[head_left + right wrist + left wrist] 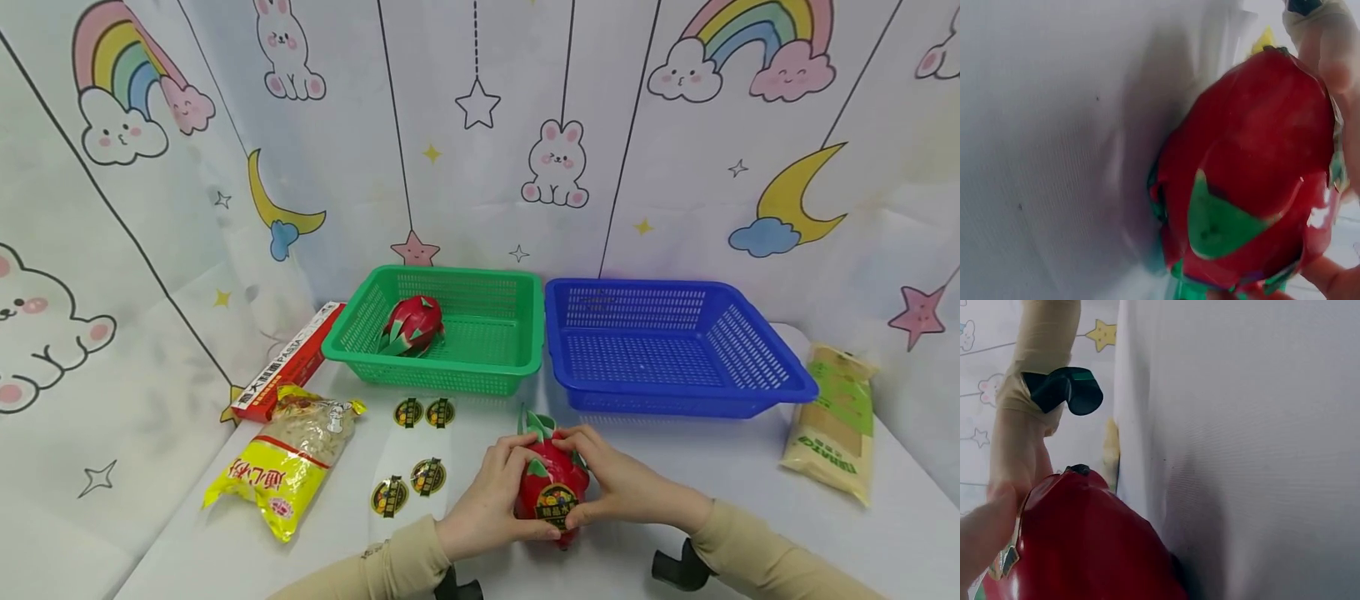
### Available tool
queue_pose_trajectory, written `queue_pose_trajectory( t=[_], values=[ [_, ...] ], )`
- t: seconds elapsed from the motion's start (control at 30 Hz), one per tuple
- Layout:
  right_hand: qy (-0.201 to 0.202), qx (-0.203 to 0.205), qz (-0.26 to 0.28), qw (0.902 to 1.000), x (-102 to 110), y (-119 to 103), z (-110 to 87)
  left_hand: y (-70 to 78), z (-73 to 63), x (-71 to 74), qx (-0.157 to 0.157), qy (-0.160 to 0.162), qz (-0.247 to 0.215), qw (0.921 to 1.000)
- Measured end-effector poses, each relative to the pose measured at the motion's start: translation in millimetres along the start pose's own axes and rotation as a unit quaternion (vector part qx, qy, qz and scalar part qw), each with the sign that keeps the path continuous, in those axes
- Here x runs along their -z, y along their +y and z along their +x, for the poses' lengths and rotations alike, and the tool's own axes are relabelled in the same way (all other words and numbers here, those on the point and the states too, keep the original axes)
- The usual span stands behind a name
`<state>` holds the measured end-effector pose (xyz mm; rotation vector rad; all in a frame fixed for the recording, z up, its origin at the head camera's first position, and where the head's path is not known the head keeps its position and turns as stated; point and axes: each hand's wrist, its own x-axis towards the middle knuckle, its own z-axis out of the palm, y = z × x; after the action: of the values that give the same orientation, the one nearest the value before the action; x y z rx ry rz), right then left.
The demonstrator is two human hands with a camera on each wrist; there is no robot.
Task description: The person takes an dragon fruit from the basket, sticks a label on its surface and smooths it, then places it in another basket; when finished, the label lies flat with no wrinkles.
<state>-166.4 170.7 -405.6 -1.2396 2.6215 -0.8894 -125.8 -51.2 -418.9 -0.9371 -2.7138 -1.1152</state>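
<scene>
Both of my hands grip a red dragon fruit with green scales [552,465] on the table's near side. My left hand [483,504] wraps its left side, and my right hand [630,483] its right side. A round black-and-gold sticker [556,505] lies on the fruit's upper face, with both thumbs at its lower edge. The fruit's smooth red skin [1097,544] fills the bottom of the left wrist view. From the right wrist, a green scale [1216,222] shows on its side, and the far fingers are partly hidden behind it.
A green basket [431,375] holding another dragon fruit [414,323] stands behind, beside a blue basket [675,400]. Left are a clear sheet with several stickers [427,477], a yellow pasta bag [292,462] and a red pasta box [288,362]. A beige-and-green packet [832,425] lies right.
</scene>
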Motion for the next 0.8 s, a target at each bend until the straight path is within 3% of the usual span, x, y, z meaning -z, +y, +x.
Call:
queue_pose_trajectory(
  t=[0.2, 0.43, 0.8],
  values=[
    [0.007, -0.006, 0.001, 1.0000, -1.6, -2.5, 0.3, -0.2, -0.4, -0.3, 0.005, -0.003, 0.012, 0.9999],
    [-0.004, 0.005, 0.033, 0.9994, 0.4, -0.2, -1.3, -6.6, -2.8, 5.7, -0.018, -0.022, 0.025, 0.9993],
    [-0.014, 0.029, 0.062, 0.9976, 6.8, 7.3, 0.4, -10.5, 3.2, 16.3, 0.000, -0.063, -0.053, 0.9966]
  ],
)
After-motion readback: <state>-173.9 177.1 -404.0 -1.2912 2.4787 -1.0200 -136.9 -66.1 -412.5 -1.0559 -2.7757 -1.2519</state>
